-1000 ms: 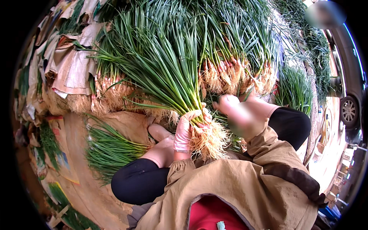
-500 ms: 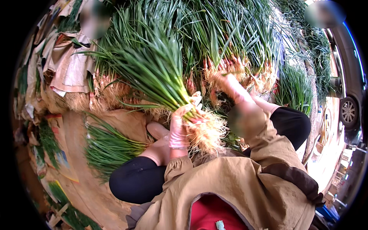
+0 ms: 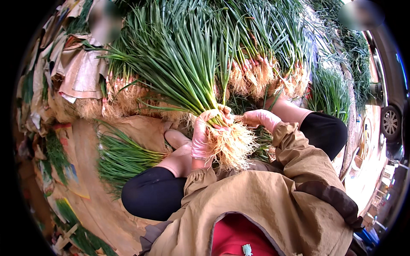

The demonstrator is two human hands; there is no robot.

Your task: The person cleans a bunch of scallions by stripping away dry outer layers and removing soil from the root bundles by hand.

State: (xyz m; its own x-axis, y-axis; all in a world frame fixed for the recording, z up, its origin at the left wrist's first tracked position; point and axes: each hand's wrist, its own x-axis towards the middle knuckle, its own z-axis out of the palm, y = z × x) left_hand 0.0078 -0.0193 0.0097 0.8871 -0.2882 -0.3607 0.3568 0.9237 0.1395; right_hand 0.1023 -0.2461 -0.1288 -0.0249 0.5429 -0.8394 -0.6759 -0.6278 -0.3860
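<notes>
My gloved left hand (image 3: pixel 204 132) is wrapped round the lower stems of a bunch of green garlic (image 3: pixel 194 81). Its long leaves fan up and away over the pile, while its tan roots (image 3: pixel 232 147) hang below my fist. At the right side of the roots is my gloved right hand (image 3: pixel 261 118), fingers curled together with their tips against or just beside them. Whatever those fingers pinch, if anything, is hidden. One stalk stands slightly apart on the right edge of the held bunch.
A thick row of green garlic with roots (image 3: pixel 254 77) lies just beyond my hands. Another bunch (image 3: pixel 126 160) rests on brown sheeting (image 3: pixel 81 149) left of my knee. Folded cloth or paper (image 3: pixel 83 77) sits far left. At far right is a parked car (image 3: pixel 390 119).
My right hand has come back from the row of plants toward the left, to the roots of the held bunch. The bunch has swung more upright in my left hand.
</notes>
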